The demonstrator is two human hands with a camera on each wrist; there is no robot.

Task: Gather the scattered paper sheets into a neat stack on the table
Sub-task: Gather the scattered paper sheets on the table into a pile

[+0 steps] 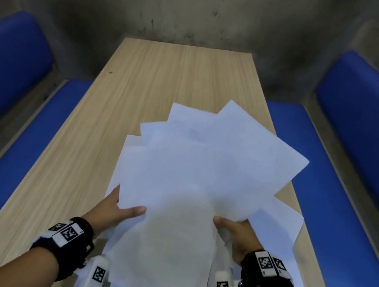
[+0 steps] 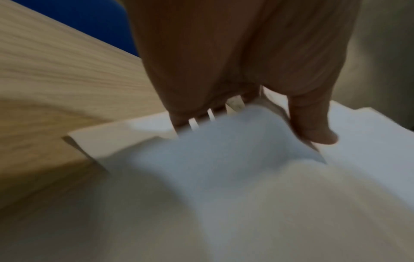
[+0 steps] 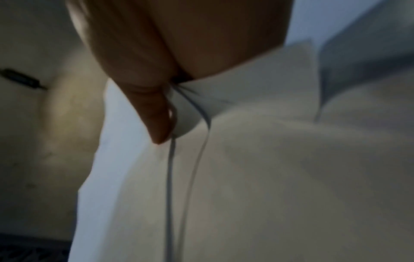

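Several white paper sheets (image 1: 206, 171) fan out unevenly, lifted above the near half of the wooden table (image 1: 160, 71). My left hand (image 1: 122, 209) grips their left edge, thumb on top and fingers underneath. The left wrist view shows the left hand (image 2: 257, 124) with fingers under the sheets (image 2: 224, 159) and thumb pressed on top. My right hand (image 1: 232, 228) pinches the right edge with its thumb on top. In the blurred right wrist view the right hand (image 3: 165, 124) clamps several sheet edges (image 3: 246, 159). One more sheet (image 1: 282, 224) lies flat at the right.
Blue padded benches (image 1: 338, 208) (image 1: 15, 146) run along both long sides of the table. A stained concrete wall (image 1: 181, 4) stands behind the far end. The far half of the table shows bare wood.
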